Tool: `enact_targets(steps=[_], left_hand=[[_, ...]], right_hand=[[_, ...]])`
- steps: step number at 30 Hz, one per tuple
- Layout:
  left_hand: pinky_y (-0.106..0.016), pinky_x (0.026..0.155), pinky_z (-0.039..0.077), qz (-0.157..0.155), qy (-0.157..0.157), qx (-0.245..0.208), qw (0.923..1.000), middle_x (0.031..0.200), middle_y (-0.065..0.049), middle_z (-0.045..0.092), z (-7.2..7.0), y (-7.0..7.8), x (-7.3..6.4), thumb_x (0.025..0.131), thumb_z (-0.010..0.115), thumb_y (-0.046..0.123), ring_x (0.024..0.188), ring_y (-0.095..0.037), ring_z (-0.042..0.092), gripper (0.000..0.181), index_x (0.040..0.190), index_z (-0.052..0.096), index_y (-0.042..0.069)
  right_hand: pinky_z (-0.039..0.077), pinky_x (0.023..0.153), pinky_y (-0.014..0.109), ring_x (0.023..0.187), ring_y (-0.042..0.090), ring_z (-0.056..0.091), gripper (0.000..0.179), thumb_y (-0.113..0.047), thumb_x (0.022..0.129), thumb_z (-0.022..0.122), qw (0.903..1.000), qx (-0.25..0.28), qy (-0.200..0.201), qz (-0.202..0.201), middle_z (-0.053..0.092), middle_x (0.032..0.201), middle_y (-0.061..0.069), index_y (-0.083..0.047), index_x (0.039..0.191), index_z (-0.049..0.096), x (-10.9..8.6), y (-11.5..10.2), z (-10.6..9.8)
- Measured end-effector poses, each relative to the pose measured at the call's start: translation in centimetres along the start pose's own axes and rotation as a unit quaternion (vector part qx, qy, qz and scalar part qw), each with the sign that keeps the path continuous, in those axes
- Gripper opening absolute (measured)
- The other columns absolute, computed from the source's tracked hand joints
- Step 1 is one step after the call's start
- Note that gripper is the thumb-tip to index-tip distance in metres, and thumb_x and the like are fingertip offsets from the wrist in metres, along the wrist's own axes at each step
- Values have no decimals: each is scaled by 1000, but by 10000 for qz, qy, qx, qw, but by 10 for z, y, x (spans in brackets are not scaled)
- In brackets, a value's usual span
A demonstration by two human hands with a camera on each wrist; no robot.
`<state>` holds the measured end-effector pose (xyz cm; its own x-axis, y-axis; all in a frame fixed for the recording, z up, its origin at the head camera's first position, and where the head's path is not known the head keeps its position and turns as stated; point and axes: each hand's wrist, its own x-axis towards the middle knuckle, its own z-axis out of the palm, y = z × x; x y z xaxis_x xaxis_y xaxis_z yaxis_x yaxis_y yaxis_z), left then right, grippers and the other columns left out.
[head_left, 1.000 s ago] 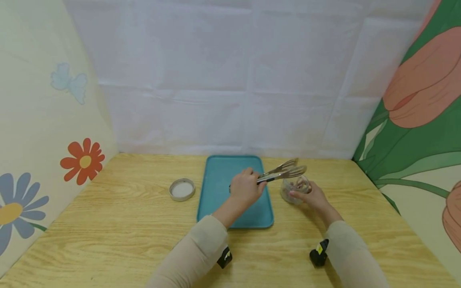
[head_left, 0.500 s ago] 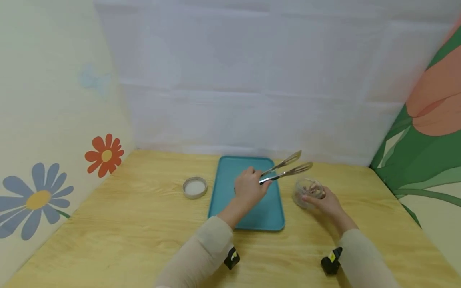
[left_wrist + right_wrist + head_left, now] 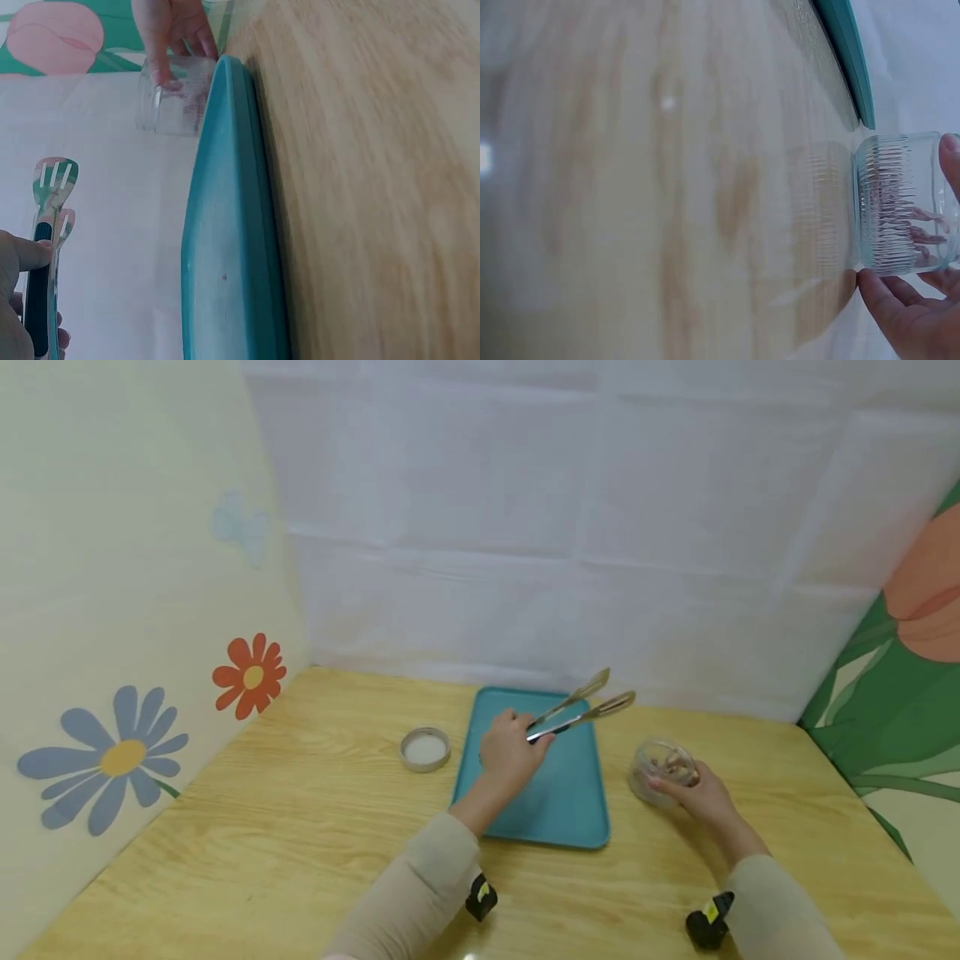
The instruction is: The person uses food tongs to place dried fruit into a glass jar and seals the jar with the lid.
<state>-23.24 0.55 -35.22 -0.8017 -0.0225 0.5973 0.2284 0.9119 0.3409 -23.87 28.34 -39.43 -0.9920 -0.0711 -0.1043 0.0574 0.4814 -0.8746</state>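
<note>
My left hand (image 3: 513, 747) grips a pair of metal tongs (image 3: 573, 718) with black handle grips, held above the blue tray. The tongs' slotted ends (image 3: 55, 176) stand apart, with nothing seen between them. My right hand (image 3: 701, 793) holds a clear glass jar (image 3: 647, 781) by its right side, thumb at the near side and fingers around the back. Upright on the table, the jar has ribbed glass (image 3: 885, 202) low on its wall. Small pinkish-brown pieces (image 3: 926, 236) lie inside; their kind cannot be told.
The blue tray (image 3: 562, 810) lies mid-table, left of the jar. Left of the tray is a round lid (image 3: 424, 749) with a pale rim and white inside. A white sheet (image 3: 450, 527) hangs behind the wooden table (image 3: 300, 827), and flower-printed panels flank both sides.
The head view has turned, shifting the scene rightward. The tongs moved left, from over the jar to above the tray, and their ends spread wider. My right hand stays on the jar.
</note>
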Motion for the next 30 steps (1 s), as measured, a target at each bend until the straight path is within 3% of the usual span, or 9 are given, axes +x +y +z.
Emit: enact_targets(steps=[9, 17, 23, 30], left_hand=[[-36, 48, 39, -600, 152, -166, 9979, 77, -7, 54, -15, -26, 4, 71, 67, 38, 67, -22, 51, 30, 87, 67, 12], [-38, 52, 38, -1025, 272, -470, 9932, 76, -11, 54, -28, -60, 3, 73, 67, 36, 69, -26, 50, 35, 92, 67, 7], [-42, 49, 40, -1610, 343, -424, 9854, 79, -13, 54, -43, -86, 2, 74, 65, 37, 72, -30, 50, 35, 92, 66, 7], [-45, 50, 40, -2131, 378, -376, 9756, 81, -17, 54, -58, -119, -7, 75, 64, 34, 74, -35, 51, 36, 95, 64, 4]], right_hand=[[34, 83, 47, 112, 39, 32, 89, -44, 76, 61, 9999, -107, -1, 23, 25, 127, 30, 7, 132, 15, 0, 2, -4], [36, 80, 45, 108, 38, 35, 85, -44, 76, 61, 9999, -120, 58, 49, 27, 125, 29, 6, 130, 18, -2, 2, -3], [40, 72, 37, 100, 32, 41, 74, -43, 75, 62, 9999, -78, 150, -23, 34, 120, 24, 2, 123, 29, 3, 3, -1], [40, 73, 37, 103, 33, 40, 82, -41, 75, 63, 9999, -83, 149, 9, 32, 122, 27, 7, 128, 21, 4, 5, 0]])
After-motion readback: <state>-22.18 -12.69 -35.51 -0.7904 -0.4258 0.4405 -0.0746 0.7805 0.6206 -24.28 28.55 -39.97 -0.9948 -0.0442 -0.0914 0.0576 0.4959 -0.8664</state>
